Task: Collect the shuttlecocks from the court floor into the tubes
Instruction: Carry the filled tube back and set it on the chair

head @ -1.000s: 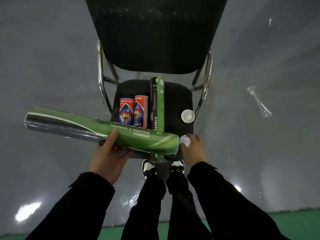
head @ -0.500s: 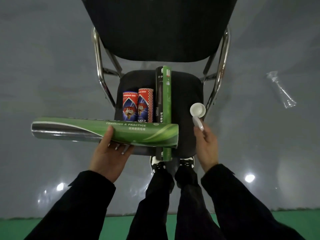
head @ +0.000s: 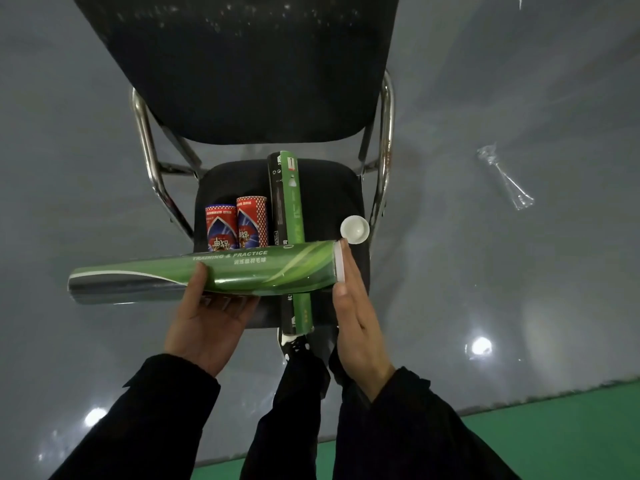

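Observation:
My left hand (head: 207,320) grips a long green shuttlecock tube (head: 221,273) from below and holds it level above the chair seat. A white cap (head: 339,261) sits against the tube's right end, and my right hand (head: 356,317) presses it there with a flat palm and straight fingers. A second white cap (head: 354,229) lies on the seat's right edge. Another green and black tube (head: 290,209) lies lengthwise on the seat, partly hidden under the held tube. No shuttlecock shows on the floor in this view.
A black chair (head: 325,188) with chrome legs stands right in front of me. Two short red cans (head: 236,223) rest on its seat at the left. A clear plastic wrapper (head: 505,178) lies on the grey floor to the right. Green court surface (head: 554,431) borders the lower right.
My right hand carried a white cap from the seat's right side to the tube's right end and now presses it on. The tube shifted right and slightly tilted.

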The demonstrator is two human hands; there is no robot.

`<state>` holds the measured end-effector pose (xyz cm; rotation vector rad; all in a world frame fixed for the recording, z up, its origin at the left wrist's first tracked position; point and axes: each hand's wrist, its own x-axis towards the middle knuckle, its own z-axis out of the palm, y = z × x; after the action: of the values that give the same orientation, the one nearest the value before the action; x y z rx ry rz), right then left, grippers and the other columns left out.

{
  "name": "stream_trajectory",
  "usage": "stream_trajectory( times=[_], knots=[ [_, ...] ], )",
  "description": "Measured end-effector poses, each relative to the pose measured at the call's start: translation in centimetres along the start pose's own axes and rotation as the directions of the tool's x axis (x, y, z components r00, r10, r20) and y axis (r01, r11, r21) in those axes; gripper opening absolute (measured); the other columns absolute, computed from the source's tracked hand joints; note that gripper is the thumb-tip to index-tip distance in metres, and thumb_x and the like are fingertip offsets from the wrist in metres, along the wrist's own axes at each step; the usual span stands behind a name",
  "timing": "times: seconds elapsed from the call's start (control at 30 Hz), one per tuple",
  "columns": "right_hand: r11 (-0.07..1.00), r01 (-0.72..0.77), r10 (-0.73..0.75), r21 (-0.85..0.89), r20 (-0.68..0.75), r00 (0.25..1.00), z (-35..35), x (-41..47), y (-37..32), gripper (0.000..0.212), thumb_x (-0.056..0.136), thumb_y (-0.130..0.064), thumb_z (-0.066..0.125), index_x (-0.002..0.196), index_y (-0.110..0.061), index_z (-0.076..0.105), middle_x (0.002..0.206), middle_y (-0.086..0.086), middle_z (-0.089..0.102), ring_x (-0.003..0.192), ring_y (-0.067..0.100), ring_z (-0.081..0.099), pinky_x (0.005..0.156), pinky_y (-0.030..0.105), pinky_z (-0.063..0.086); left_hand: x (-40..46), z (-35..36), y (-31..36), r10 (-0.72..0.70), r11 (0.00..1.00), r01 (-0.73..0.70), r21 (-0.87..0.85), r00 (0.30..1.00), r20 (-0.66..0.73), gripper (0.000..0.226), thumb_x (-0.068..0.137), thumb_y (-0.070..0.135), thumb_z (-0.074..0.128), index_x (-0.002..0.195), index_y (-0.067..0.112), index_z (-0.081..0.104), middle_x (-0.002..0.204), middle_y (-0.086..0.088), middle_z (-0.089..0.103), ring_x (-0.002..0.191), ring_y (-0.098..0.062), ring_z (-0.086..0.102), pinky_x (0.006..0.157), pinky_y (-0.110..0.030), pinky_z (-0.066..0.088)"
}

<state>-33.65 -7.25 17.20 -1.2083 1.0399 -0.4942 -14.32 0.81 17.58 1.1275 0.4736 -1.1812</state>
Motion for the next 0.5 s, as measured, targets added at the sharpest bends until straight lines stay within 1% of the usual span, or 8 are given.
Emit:
stream_trajectory(
  times=[0.07,0.13,0.17,0.27,0.3,0.4,0.43,0.5],
  knots=[
    [0.995,-0.043,0.046,0.090,-0.028,0.999,0.2,0.3,0.1,0.069,0.105,-0.062,0.029,0.163,-0.025,0.025,0.168,-0.009,0.030,0.155,0.005,0.024,0.128,0.034,0.022,0.1,0.0,0.2,-0.001,1.000,0.001,-0.004,1.000,-0.005,0.035,0.087,0.043,0.078,0.109,0.016,0.083,0.134,-0.011,0.071,0.124,-0.029,0.068,0.092,-0.047,0.060],
    [0.974,-0.094,0.109,0.206,-0.067,0.992,0.4,0.7,0.3,0.066,0.104,-0.063,0.035,0.159,-0.028,0.036,0.163,-0.005,0.041,0.152,0.010,0.033,0.126,0.046,0.028,0.2,0.0,0.2,-0.006,1.000,0.006,-0.018,1.000,-0.010,0.032,0.092,0.041,0.075,0.107,0.014,0.084,0.133,-0.012,0.072,0.123,-0.030,0.069,0.091,-0.048,0.061],
    [0.966,-0.100,0.125,0.239,-0.091,0.988,0.5,0.9,0.3,0.064,0.102,-0.064,0.040,0.156,-0.029,0.042,0.161,-0.005,0.045,0.150,0.011,0.037,0.124,0.047,0.031,0.2,0.1,0.2,-0.007,1.000,0.007,-0.022,1.000,-0.015,0.031,0.094,0.041,0.073,0.106,0.014,0.084,0.132,-0.012,0.072,0.123,-0.030,0.069,0.090,-0.048,0.061],
    [0.960,-0.072,0.119,0.270,-0.164,0.979,0.5,1.4,0.2,0.058,0.097,-0.065,0.055,0.146,-0.034,0.056,0.155,-0.007,0.053,0.146,0.011,0.045,0.119,0.039,0.040,0.4,0.2,0.4,0.001,1.000,-0.001,-0.017,1.000,-0.023,0.028,0.094,0.041,0.072,0.102,0.017,0.085,0.131,-0.010,0.073,0.122,-0.028,0.069,0.091,-0.046,0.061],
    [0.954,-0.064,0.119,0.291,-0.177,0.977,0.5,1.5,0.1,0.055,0.096,-0.062,0.058,0.144,-0.034,0.058,0.153,-0.007,0.054,0.145,0.012,0.047,0.117,0.039,0.042,0.5,0.1,0.5,0.004,1.000,-0.004,-0.015,1.000,-0.026,0.029,0.094,0.041,0.072,0.104,0.016,0.084,0.131,-0.010,0.073,0.122,-0.028,0.069,0.091,-0.046,0.061],
    [0.946,-0.030,0.102,0.324,-0.206,0.973,1.1,1.7,-0.3,0.051,0.098,-0.056,0.061,0.141,-0.030,0.061,0.151,-0.002,0.057,0.144,0.016,0.049,0.118,0.048,0.042,0.7,-0.3,0.7,0.012,0.999,-0.013,-0.032,0.999,-0.033,0.038,0.096,0.040,0.072,0.124,0.014,0.072,0.133,-0.011,0.072,0.123,-0.029,0.069,0.091,-0.047,0.061],
    [0.950,-0.011,0.088,0.313,-0.232,0.969,1.5,1.7,-0.5,0.051,0.098,-0.054,0.060,0.142,-0.028,0.061,0.150,-0.001,0.058,0.143,0.017,0.049,0.118,0.048,0.041,0.7,-0.3,0.6,0.010,0.999,-0.011,-0.039,0.999,-0.032,0.043,0.096,0.040,0.073,0.129,0.013,0.067,0.133,-0.011,0.072,0.123,-0.030,0.069,0.091,-0.047,0.061],
    [0.967,0.046,0.037,0.251,-0.319,0.947,2.4,1.7,-0.8,0.049,0.102,-0.050,0.056,0.142,-0.022,0.060,0.147,-0.001,0.061,0.141,0.015,0.052,0.116,0.042,0.044,0.6,-0.3,0.2,-0.001,0.999,0.000,-0.054,1.000,-0.025,0.055,0.093,0.041,0.076,0.137,0.012,0.061,0.134,-0.013,0.071,0.124,-0.031,0.068,0.095,-0.049,0.060]
  ],
)
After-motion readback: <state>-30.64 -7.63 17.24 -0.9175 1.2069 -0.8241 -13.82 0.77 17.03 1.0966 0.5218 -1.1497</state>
